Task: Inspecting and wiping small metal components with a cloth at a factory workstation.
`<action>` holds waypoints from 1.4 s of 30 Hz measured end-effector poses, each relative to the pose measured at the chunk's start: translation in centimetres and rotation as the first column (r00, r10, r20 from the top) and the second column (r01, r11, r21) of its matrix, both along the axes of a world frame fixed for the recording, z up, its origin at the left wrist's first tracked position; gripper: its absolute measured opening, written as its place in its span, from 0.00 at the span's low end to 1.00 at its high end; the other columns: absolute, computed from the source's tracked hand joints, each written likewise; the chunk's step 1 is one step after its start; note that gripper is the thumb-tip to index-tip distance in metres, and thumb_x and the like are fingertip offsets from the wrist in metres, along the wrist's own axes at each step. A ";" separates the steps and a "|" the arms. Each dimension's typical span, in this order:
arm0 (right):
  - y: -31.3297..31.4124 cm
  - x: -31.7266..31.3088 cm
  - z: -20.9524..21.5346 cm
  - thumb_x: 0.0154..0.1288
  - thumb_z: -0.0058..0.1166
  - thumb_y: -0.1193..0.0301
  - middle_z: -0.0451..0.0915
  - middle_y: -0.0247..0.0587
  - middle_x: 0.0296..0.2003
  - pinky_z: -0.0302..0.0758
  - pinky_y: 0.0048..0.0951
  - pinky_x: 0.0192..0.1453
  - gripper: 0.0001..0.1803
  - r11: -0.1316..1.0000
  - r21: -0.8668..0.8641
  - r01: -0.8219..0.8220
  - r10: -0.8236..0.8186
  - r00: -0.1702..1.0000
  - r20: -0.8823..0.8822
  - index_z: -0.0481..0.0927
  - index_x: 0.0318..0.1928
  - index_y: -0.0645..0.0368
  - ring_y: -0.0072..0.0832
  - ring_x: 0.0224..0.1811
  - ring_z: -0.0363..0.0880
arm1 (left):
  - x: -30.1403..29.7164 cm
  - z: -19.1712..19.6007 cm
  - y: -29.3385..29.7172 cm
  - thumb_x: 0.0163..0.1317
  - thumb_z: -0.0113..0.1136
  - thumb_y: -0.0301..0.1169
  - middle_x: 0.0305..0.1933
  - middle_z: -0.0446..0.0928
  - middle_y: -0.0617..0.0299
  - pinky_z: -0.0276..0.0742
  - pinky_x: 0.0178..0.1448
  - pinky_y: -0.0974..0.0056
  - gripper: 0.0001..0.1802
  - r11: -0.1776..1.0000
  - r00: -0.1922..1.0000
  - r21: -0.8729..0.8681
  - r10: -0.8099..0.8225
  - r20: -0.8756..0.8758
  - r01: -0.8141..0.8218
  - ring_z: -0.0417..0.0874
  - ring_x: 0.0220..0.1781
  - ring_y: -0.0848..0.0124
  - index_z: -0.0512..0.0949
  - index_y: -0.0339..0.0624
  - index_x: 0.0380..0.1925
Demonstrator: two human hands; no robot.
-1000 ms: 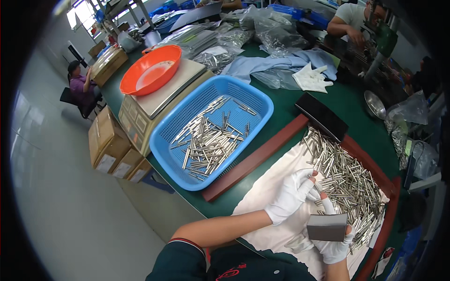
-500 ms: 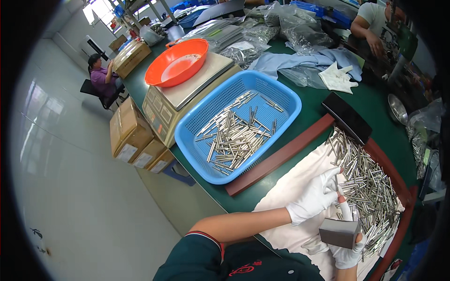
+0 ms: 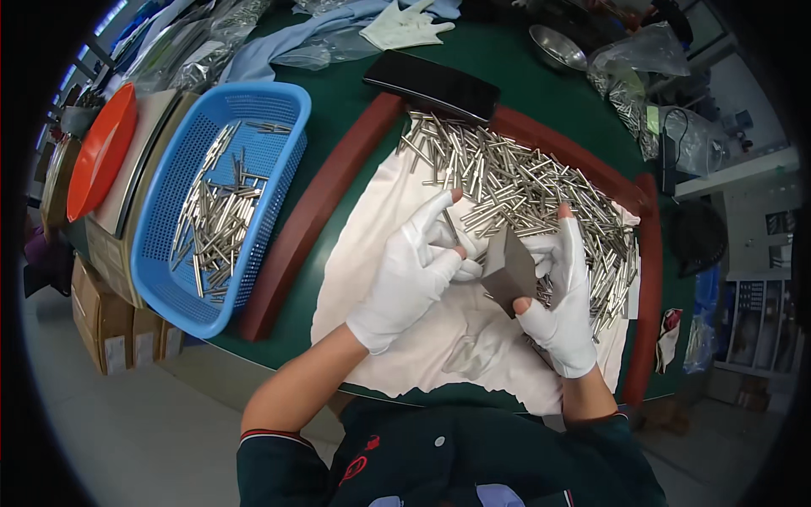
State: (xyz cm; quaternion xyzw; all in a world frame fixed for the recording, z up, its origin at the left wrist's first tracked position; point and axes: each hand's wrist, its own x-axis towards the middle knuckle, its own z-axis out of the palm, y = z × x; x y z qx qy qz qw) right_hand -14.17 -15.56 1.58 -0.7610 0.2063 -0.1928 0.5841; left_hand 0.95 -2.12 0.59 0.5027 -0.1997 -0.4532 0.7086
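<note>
My left hand (image 3: 405,275), in a white glove with bare fingertips, curls over the pale cloth (image 3: 363,253). A thin metal pin (image 3: 449,224) shows between its index finger and thumb, partly hidden by the fingers. My right hand (image 3: 562,308), gloved alike, grips a dark grey rectangular block (image 3: 509,264) close to the left fingers. The thumb presses on the block's near end, and the index finger stretches forward. Beyond both hands spreads a heap of loose metal pins (image 3: 541,190) on the cloth.
Dark red bars (image 3: 317,220) border the cloth, with a black phone (image 3: 432,84) at the far corner. To the left stands a blue basket (image 3: 293,160) holding more pins, beside an orange bowl (image 3: 103,152). A metal dish (image 3: 557,48) and a white glove (image 3: 407,25) lie farther back.
The view has swung right, so the basket sits farther left. The grey block has turned and now stands tilted beside my left hand; the right hand still holds it.
</note>
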 end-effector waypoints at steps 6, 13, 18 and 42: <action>0.3 -0.2 -0.7 0.41 0.68 0.69 0.75 0.40 0.49 0.66 0.29 0.51 0.59 0.980 -0.190 0.054 -0.056 0.998 -0.006 0.48 0.73 0.62 0.27 0.50 0.72 | -0.9 -0.5 0.2 0.57 0.48 0.12 0.37 0.73 0.63 0.71 0.41 0.77 0.38 0.995 0.990 0.053 -0.088 0.112 0.083 0.75 0.35 0.84 0.55 0.35 0.70; 0.5 0.0 -0.2 0.39 0.69 0.68 0.73 0.40 0.46 0.69 0.31 0.49 0.51 0.938 -0.341 0.067 -0.085 0.996 -0.039 0.62 0.68 0.59 0.30 0.46 0.72 | -1.4 -0.2 0.3 0.52 0.42 0.08 0.35 0.69 0.66 0.66 0.43 0.79 0.43 0.980 0.908 0.169 -0.168 0.383 0.110 0.70 0.38 0.83 0.55 0.42 0.72; 0.6 0.0 -0.1 0.47 0.68 0.51 0.71 0.37 0.48 0.65 0.26 0.52 0.51 0.936 -0.351 0.011 -0.045 0.995 -0.089 0.63 0.67 0.64 0.25 0.48 0.69 | -1.7 -0.5 0.3 0.52 0.44 0.09 0.32 0.72 0.60 0.68 0.41 0.75 0.43 0.994 0.861 0.094 -0.089 0.501 0.048 0.73 0.33 0.73 0.56 0.47 0.71; 0.6 0.0 -0.1 0.41 0.70 0.66 0.73 0.45 0.46 0.71 0.34 0.53 0.36 0.922 -0.385 0.041 -0.028 0.999 0.039 0.75 0.55 0.61 0.36 0.47 0.73 | -1.6 -1.0 0.6 0.55 0.48 0.12 0.45 0.79 0.50 0.75 0.46 0.65 0.37 0.999 0.785 0.043 -0.051 0.617 0.031 0.80 0.44 0.64 0.64 0.48 0.67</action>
